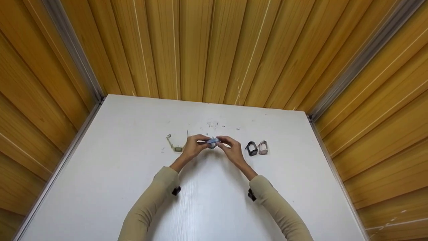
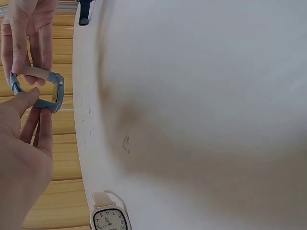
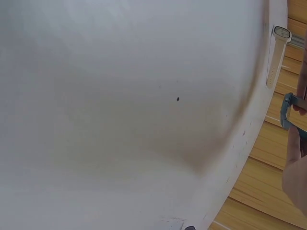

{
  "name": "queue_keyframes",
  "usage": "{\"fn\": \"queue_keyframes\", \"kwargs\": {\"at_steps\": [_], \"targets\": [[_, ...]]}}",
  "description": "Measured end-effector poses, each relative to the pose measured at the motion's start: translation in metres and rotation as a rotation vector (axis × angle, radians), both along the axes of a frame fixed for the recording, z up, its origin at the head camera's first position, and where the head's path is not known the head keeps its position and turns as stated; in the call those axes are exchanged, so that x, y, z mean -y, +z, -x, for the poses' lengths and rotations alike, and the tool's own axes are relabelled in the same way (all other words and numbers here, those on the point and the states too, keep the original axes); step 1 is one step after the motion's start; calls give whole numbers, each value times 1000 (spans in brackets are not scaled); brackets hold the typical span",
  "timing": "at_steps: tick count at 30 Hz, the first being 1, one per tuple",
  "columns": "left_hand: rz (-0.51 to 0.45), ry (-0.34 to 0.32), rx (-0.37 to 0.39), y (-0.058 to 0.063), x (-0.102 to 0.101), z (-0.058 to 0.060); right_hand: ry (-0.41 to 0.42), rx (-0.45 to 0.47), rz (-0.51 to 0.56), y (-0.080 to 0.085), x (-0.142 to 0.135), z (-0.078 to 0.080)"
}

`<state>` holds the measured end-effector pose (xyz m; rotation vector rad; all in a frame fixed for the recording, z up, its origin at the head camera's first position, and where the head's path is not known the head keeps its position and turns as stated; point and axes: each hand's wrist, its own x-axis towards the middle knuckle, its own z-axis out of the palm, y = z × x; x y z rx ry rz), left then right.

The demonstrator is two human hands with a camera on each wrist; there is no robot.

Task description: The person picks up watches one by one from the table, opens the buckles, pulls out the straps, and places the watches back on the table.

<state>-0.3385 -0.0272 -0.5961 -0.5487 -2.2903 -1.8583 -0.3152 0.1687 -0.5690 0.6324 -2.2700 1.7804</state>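
Note:
A wristwatch with a blue strap (image 1: 213, 141) is held up between both hands over the middle of the table. Its strap curves round into a loop, and the blue case (image 2: 60, 92) is seen from the side in the left wrist view. My left hand (image 1: 192, 146) pinches one side of the strap between thumb and fingers. From the other side, my right hand (image 1: 233, 149) grips it the same way. In the right wrist view, part of the right hand (image 3: 296, 179) and of the watch runs past the frame edge.
Left of the hands lies a pale cream-yellow watch (image 1: 178, 149) with its strap stretched out. To the right stand a black watch (image 1: 252, 151) and a pale pinkish watch (image 1: 263, 151), side by side. Wood-patterned panels (image 1: 207, 50) rise behind the white table (image 1: 100, 187).

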Motion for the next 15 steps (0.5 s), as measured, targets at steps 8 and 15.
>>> {"fn": "queue_keyframes", "kwargs": {"at_steps": [8,15], "targets": [[-48,-26,-34,23,-5,-17,-20,-26,-21,2,1,-1],[-63,17,-33,4,-10,-5,-25,-20,-18,-12,3,7]]}}
